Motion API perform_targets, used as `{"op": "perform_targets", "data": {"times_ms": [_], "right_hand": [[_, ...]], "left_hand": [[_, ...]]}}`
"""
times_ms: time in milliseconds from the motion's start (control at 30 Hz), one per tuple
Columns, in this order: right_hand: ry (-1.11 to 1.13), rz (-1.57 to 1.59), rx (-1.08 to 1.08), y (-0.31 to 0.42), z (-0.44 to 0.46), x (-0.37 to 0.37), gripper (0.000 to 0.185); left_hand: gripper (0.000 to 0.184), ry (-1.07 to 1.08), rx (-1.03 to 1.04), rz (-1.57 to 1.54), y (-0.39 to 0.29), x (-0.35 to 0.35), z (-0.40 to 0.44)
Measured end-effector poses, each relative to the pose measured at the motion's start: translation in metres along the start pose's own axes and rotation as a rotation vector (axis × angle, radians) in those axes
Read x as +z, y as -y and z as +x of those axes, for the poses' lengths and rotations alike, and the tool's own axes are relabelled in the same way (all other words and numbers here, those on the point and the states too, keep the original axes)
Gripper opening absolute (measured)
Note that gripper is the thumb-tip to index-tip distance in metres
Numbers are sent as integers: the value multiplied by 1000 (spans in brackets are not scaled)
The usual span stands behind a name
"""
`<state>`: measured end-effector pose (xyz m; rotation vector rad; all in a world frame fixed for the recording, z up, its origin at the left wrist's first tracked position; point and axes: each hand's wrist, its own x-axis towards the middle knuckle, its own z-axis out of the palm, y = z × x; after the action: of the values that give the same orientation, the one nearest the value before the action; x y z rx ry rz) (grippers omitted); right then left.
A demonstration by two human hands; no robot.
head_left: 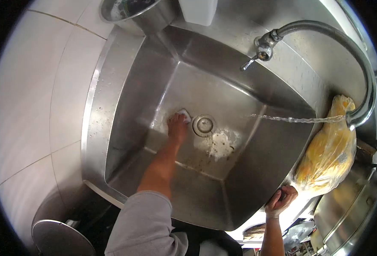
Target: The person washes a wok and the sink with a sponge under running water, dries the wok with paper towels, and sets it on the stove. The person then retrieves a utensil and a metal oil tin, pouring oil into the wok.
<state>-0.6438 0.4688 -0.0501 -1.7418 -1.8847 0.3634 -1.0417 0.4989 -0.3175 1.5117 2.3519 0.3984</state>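
Note:
My left hand (177, 128) reaches down into a deep stainless steel sink (248, 175), fingers bent over a small white pad (185, 115). Whether the pad is cloth or sponge is unclear. It presses on the sink floor just left of the round drain (205, 125). A patch of white suds with dark specks (221, 144) lies right of and below the drain. My right hand (282, 200) is at the sink's lower right edge, with its fingers curled in; a dark spot shows between them, and its contents cannot be made out.
A curved faucet (325, 26) runs water across the sink's right side. Beside it lies a clear plastic bag with yellow contents (331, 153). A metal pot (143, 19) and a white container (198, 10) stand at the back. Tiled wall (30, 94) borders the left.

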Motion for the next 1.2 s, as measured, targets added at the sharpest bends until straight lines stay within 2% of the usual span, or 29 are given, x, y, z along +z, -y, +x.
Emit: {"op": "perform_targets", "data": {"times_ms": [67, 100, 133, 200, 233, 300, 333, 400, 433, 500, 567, 633, 667, 733, 800, 867, 933, 967, 1033, 1067, 1133, 1167, 1200], "right_hand": [[16, -27, -22, 0, 2, -2, 16], [25, -45, -50, 1, 3, -2, 16], [15, -43, -45, 3, 2, -1, 16], [8, -9, -7, 1, 2, -1, 15], [6, -17, -8, 0, 1, -2, 15], [5, -45, -23, -2, 0, -1, 16], [8, -47, -20, -1, -2, 2, 16], [-42, 86, 63, 2, -2, 4, 17], [-42, 81, 58, 1, -1, 3, 17], [-15, -39, -19, -1, 0, 1, 17], [-24, -29, -26, -7, -3, 1, 17], [-43, -16, -34, -8, -2, 2, 17], [-34, -28, -22, -7, -3, 0, 16], [-31, -45, -1, -4, -3, -1, 16], [-12, -36, -41, -2, 1, -2, 15], [-16, -49, -36, 0, 3, -4, 15], [-22, -65, -30, 1, 2, -5, 15], [-26, -32, -23, 0, 2, -4, 15], [-34, -5, -19, -4, 2, -1, 15], [-18, -34, -40, -7, 0, -1, 14], [17, -69, -60, -7, -2, -7, 13], [26, -75, -74, -5, 1, -7, 13], [31, -75, -84, -2, 4, -7, 14]], "left_hand": [[17, 542, 143, 216, 14, 11, 2], [16, 538, 278, 101, 38, 36, -30], [16, 536, 287, 107, 42, 29, -46], [15, 436, 450, 3, 39, 26, -61], [15, 437, 454, -5, 30, 20, -51], [16, 311, 91, 0, 10, 0, -19], [16, 317, 90, -1, 9, 3, -14], [16, 312, 291, -24, 3, 5, -13], [16, 310, 291, -31, 7, 8, -21], [14, 409, 121, 35, 37, 15, -59], [23, 9, -334, 16, 76, 30, -102], [40, 585, -521, 407, 68, -21, -94], [40, 586, -515, 415, 65, -26, -91], [54, 564, -955, -54, 51, -26, -83], [52, 501, -713, 69, 60, 43, -119], [51, 775, -221, 509, 7, 61, -138], [48, 580, -519, -16, -52, 33, -134], [48, 581, -517, -21, -61, 36, -132], [40, 508, -111, -180, -74, 46, -119], [40, 517, -107, -186, -66, 49, -108], [39, 168, 186, -119, -33, 49, -94], [39, 166, 187, -121, -37, 34, -92], [40, 301, -5, -68, -38, 14, -91]]}}
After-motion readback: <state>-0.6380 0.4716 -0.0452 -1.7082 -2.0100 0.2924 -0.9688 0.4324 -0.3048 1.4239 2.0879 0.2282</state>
